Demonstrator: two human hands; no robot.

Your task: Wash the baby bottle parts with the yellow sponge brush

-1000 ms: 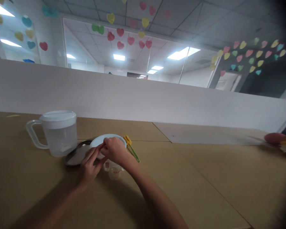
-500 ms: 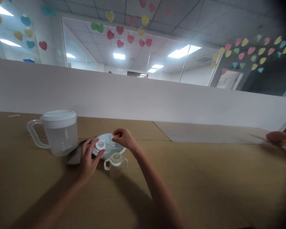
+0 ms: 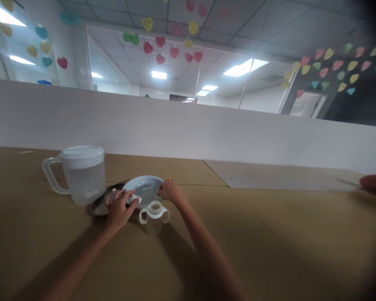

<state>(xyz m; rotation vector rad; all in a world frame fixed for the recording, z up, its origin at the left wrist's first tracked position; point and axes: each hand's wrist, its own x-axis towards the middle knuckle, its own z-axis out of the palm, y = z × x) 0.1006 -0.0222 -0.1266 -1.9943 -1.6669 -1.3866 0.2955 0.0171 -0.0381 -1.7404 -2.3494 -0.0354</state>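
Observation:
Fingers of my left hand (image 3: 117, 209) are closed round a small white bottle cap (image 3: 136, 199), which is tilted at the near left rim of a white bowl (image 3: 144, 178). My right hand (image 3: 171, 192) is pinched at the bowl's right side. A bit of yellow-orange (image 3: 168, 179) shows by its knuckles; what the fingertips hold is hidden. Just in front of the bowl, a two-handled baby bottle (image 3: 154, 217) stands upright with its mouth uncovered. Under and beside my left hand lies a dark metal dish (image 3: 97, 209).
A clear lidded pitcher (image 3: 86, 179) stands behind the metal dish, at the left. On the right, a grey sheet (image 3: 269, 175) covers part of the brown tabletop (image 3: 269, 234). A blurred reddish-brown object (image 3: 371, 182) is at the far right edge. A white partition (image 3: 175, 129) runs behind.
My right hand has moved a little right and nearer, from over the bowl to its right rim. The cap in my left hand has tipped from facing up to sideways. The view has shifted slightly.

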